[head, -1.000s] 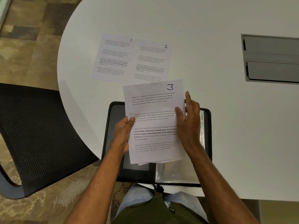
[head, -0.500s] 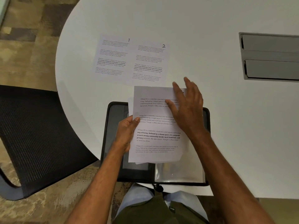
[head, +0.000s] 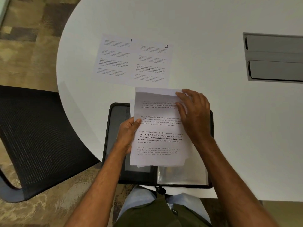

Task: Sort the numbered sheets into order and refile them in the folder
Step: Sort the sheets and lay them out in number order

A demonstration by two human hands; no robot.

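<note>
Two printed sheets lie side by side on the white table: sheet 1 [head: 114,59] on the left, sheet 2 [head: 151,64] to its right. A black zip folder [head: 114,131] lies open at the table's near edge, a clear plastic sleeve [head: 180,176] on its right half. Above the folder I hold a small stack of sheets [head: 159,136]. My left hand [head: 128,133] grips the stack's left edge, thumb on top. My right hand [head: 194,115] pinches the top sheet's upper right corner and covers its number. That top edge bends up.
A grey recessed cable hatch [head: 273,58] is set in the table at the right. A black mesh chair [head: 37,136] stands to the left of the table, over patterned carpet. The table's curved edge runs down the left side past the folder.
My right hand slid up from the stack's right edge to the top sheet's upper right corner, covering the number 3. The sheet's top edge has lifted and shifted slightly right. My left hand stayed.
</note>
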